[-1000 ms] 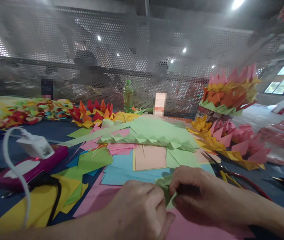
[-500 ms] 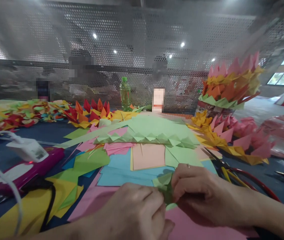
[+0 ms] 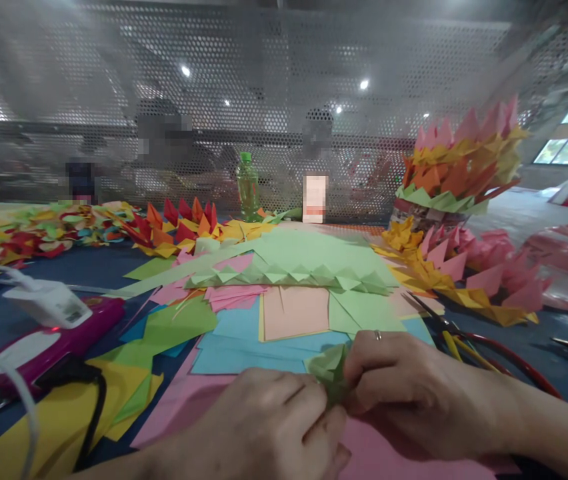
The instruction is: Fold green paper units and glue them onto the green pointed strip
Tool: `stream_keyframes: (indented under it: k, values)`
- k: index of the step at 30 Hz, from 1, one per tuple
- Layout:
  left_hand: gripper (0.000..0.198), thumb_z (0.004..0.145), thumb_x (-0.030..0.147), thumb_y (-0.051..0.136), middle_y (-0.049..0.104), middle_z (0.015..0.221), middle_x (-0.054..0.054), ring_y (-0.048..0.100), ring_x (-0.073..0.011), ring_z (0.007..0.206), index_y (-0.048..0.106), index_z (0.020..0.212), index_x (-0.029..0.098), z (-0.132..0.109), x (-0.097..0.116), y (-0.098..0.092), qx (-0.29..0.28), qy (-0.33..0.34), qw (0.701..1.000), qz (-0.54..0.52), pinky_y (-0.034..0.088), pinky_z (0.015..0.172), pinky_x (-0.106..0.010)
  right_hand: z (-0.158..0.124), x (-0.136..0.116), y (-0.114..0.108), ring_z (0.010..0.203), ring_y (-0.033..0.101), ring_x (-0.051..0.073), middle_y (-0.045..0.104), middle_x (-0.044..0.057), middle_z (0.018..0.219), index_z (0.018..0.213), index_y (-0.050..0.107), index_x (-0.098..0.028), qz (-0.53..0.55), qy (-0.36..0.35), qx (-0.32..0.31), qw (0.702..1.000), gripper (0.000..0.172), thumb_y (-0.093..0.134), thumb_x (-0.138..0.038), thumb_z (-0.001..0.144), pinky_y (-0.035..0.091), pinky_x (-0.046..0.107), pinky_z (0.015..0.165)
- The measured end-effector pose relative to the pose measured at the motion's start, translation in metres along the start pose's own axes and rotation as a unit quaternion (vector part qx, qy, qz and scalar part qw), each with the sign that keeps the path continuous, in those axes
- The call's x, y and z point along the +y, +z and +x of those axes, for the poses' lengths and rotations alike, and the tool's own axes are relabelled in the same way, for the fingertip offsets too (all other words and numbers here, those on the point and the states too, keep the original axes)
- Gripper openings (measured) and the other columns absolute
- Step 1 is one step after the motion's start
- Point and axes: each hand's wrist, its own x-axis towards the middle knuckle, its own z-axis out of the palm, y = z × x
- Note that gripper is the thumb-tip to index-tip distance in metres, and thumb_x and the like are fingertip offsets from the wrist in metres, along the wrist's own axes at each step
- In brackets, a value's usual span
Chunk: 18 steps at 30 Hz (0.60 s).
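Left hand (image 3: 277, 417) and right hand (image 3: 397, 390) pinch one folded green paper (image 3: 326, 366), one green-capped bottle (image 3: 248, 192) standing beyond.

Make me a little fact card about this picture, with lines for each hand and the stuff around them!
Left hand: bare left hand, fingers curled, right beside a small folded green paper piece; its fingertips are hidden
Right hand: bare right hand with a ring, pinching that piece
Under the hands: flat pink paper sheet
Just beyond: stack of light-blue paper sheets
Right side: scissors with red and yellow handles
Left side: long purple plastic power strip, white plastic charger plugged in
Back: green plastic bottle, upright
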Motion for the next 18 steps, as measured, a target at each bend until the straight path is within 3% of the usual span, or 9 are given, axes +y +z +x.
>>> stream_keyframes:
  k: [11,18]
  values:
    - [0.017,0.091,0.024,0.075,0.066,0.079,0.001,0.061,-0.0161,0.069,0.065,0.080,0.018,0.0012,0.0007,0.0041,0.025,-0.010,0.999,-0.027,0.043,0.055,-0.030,0.0016,-0.0044,-0.0020,0.081,0.063,0.017,0.071,0.004,0.090,0.091,0.068,-0.018,-0.077,-0.040,-0.025,0.996,0.022,0.058,0.000,0.083,0.046,0.029,0.070]
    - [0.021,0.091,0.032,0.080,0.068,0.086,0.002,0.064,-0.0140,0.069,0.067,0.086,0.017,-0.0007,-0.0010,0.0054,0.007,-0.021,0.998,-0.051,0.045,0.056,-0.029,-0.0005,-0.0068,-0.0006,0.078,0.062,0.017,0.070,0.004,0.090,0.091,0.067,-0.020,-0.058,-0.034,-0.016,0.998,0.017,0.061,-0.006,0.085,0.045,0.030,0.069]
